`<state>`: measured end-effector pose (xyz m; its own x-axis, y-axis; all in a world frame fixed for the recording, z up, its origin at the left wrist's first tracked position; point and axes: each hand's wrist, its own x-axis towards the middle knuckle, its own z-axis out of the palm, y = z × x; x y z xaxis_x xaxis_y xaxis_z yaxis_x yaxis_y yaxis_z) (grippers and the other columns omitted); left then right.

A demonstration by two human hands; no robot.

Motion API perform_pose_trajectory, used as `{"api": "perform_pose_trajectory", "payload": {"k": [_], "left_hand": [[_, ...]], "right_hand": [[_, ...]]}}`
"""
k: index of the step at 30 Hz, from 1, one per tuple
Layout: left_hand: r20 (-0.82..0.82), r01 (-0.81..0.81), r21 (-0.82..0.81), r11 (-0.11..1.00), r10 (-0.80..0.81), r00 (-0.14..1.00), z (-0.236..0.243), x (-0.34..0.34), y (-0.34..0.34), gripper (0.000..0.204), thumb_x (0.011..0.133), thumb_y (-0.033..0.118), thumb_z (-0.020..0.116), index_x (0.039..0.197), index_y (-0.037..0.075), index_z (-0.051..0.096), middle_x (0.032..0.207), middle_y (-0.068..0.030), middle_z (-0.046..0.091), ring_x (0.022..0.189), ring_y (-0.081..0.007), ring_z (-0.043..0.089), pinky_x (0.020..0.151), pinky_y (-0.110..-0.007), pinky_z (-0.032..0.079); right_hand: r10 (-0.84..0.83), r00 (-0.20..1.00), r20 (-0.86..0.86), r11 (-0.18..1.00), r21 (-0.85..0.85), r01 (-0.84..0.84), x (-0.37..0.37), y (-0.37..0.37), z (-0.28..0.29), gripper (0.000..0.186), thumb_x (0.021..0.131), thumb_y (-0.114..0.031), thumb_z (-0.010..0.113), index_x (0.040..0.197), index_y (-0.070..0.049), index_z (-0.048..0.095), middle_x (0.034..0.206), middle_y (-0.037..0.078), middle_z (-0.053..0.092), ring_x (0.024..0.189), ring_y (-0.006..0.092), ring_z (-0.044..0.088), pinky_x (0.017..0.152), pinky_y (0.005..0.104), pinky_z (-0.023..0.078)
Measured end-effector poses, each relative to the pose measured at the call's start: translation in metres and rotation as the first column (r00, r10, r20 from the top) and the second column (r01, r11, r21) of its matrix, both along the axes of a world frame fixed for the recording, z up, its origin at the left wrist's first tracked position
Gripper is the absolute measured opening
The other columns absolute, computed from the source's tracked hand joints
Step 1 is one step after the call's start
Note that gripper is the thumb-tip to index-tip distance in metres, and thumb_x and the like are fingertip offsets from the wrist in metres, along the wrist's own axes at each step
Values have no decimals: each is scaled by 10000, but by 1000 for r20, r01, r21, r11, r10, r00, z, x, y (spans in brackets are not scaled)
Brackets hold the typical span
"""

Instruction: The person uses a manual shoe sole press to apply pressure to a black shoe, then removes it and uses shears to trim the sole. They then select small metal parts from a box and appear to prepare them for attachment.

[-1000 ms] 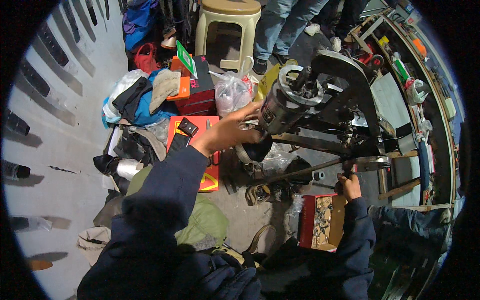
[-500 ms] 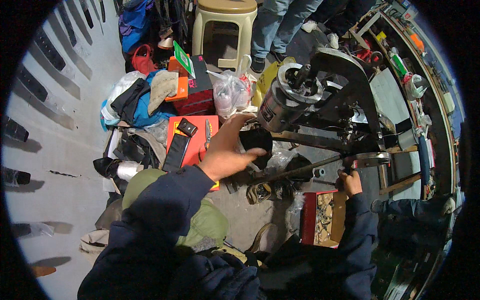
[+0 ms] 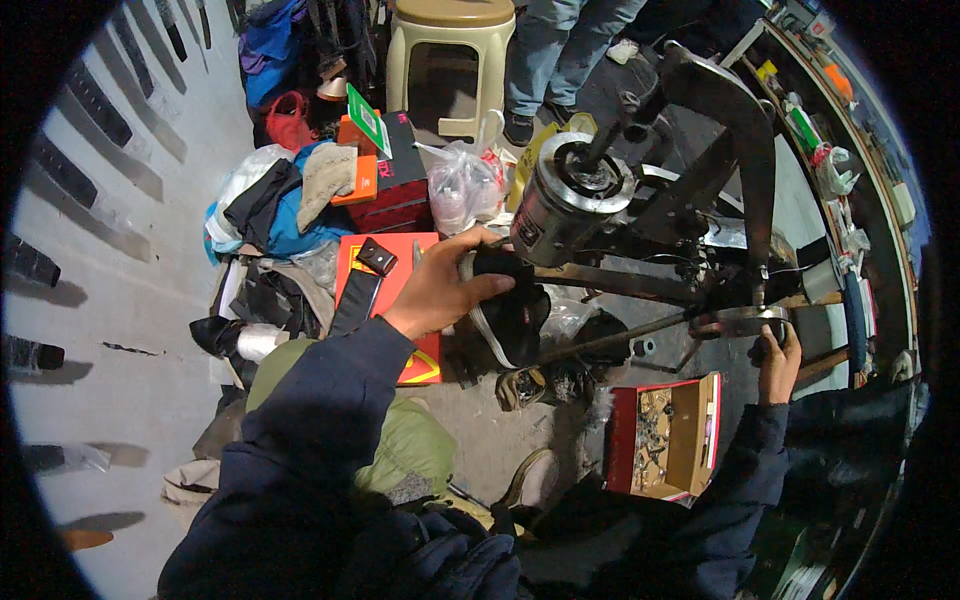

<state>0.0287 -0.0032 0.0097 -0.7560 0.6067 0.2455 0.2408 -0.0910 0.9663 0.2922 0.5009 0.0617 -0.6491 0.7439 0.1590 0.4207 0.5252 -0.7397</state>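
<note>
I have left hand (image 3: 435, 288) grasping black shoe (image 3: 515, 315), at its 4 o'clock | shoe axis 11–5 | left nearer | right hand (image 3: 778, 362) at wheel's (image 3: 725, 326) 5 o'clock, grip unclear

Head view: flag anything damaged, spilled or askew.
One oddity: a short, jagged dark mark on the pale panel at far left, irregular against the plain surface around it. Crack, scratch or dirt, I cannot tell.

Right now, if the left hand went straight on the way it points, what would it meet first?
Beyond the shoe it grips, the left hand would probably meet the metal cylinder first, though depth is unclear in this view.
</note>
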Motion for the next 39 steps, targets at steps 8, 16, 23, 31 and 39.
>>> {"api": "perform_pose_trajectory", "payload": {"k": [8, 16, 23, 31, 39], "left_hand": [[-57, -88, -9, 996, 88, 995, 10, 8, -2, 429, 812, 39, 813, 1198, 21, 628, 1076, -63, 668, 1073, -159, 608, 998, -307, 457], [-62, -125, 80, 989, 130, 990, 11, 8, 1, 323, 936, 192, 725, 1202, 25, 649, 1041, -71, 681, 1018, -145, 620, 955, -297, 477], [96, -48, 118, 992, 37, 995, 7, -29, 18, 283, 1060, 288, 562, 1091, 33, 682, 865, -3, 645, 793, -61, 580, 718, -241, 466], [-613, 60, -117, 991, -120, 781, -13, -77, 70, 250, 958, 282, 623, 1009, 54, 710, 827, -144, 700, 720, -220, 668, 685, -338, 527], [-140, 117, -149, 982, -138, 980, -11, -46, 18, 303, 921, 228, 728, 1164, 55, 675, 1011, -139, 711, 960, -221, 681, 918, -358, 523]], "right_hand": [[124, 992, 36, 945, 299, -129, 22, 92, -123, 152, 948, -93, 629, 1085, -36, 596, 734, 42, 567, 580, 140, 530, 476, 338, 422], [176, 953, 245, 906, -419, -59, -6, -2, -158, 203, 944, -159, 657, 1009, 17, 580, 743, 115, 612, 623, 220, 594, 560, 374, 467], [213, 956, 203, 901, -418, -112, -16, -15, -147, 197, 963, -171, 656, 966, -7, 547, 681, 108, 612, 522, 241, 591, 487, 368, 454], [117, 984, 131, 862, -506, -35, -26, -63, -106, 178, 962, -159, 650, 920, -17, 552, 666, 96, 599, 503, 223, 583, 465, 363, 441], [171, 964, 203, 898, -435, -68, -19, -45, -114, 234, 941, -131, 671, 1003, 61, 553, 810, 115, 652, 688, 189, 618, 583, 346, 491]]}}
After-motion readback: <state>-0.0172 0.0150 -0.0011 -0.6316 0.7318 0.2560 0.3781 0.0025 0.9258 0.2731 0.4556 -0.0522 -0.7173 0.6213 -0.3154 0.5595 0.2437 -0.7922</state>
